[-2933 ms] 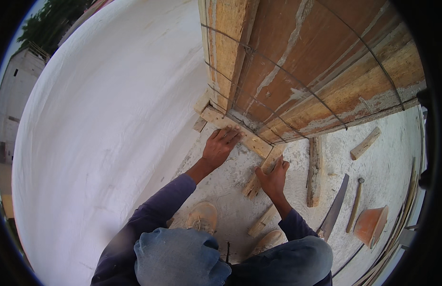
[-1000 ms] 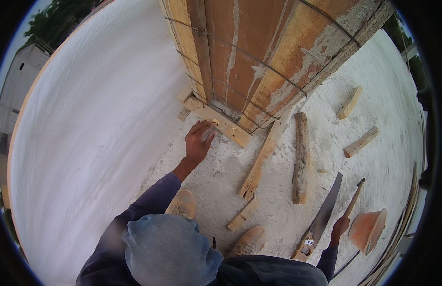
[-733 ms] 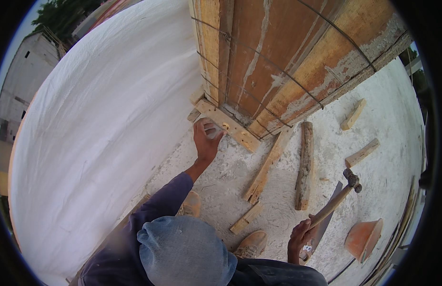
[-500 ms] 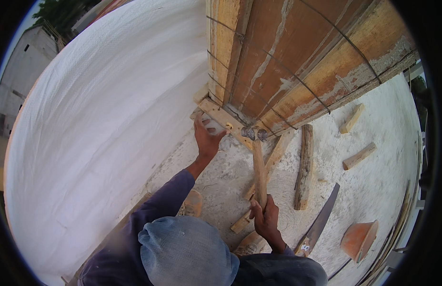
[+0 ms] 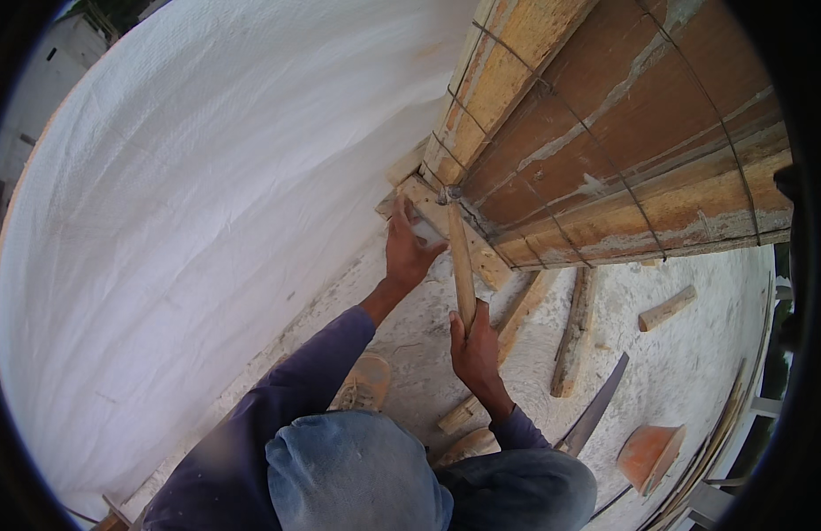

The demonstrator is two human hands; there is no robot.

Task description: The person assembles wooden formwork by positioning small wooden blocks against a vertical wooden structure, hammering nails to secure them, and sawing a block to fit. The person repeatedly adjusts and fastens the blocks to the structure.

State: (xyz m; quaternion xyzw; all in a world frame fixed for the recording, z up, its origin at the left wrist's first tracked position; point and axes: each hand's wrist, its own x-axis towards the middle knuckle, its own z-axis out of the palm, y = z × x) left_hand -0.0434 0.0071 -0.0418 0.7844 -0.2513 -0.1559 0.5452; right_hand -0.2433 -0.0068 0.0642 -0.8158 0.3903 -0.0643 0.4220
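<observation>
My right hand [image 5: 478, 352] is wrapped round the wooden handle of a hammer [image 5: 462, 265]. The hammer's metal head is at the foot of a tall wooden formwork panel [image 5: 623, 150], close over a short wooden board [image 5: 475, 250] that runs along the panel's base. Against the near side of that board rests my left hand [image 5: 410, 252], its fingers and thumb spread apart, with the fingertips by the board's far left end. Whether the hammer head touches the wood, I cannot tell.
White sheeting [image 5: 225, 221] rises on the left. Thin metal rods [image 5: 601, 150] cross the panel. On the concrete floor lie a handsaw [image 5: 596, 407], a split log [image 5: 573, 341], a short stick [image 5: 667, 308], a long batten [image 5: 521, 314] and an orange bucket [image 5: 649, 456].
The hammer head has shifted along the board toward its far left end, nearer my left hand. My right hand has moved forward with it. The view has swung, so the panel appears farther right.
</observation>
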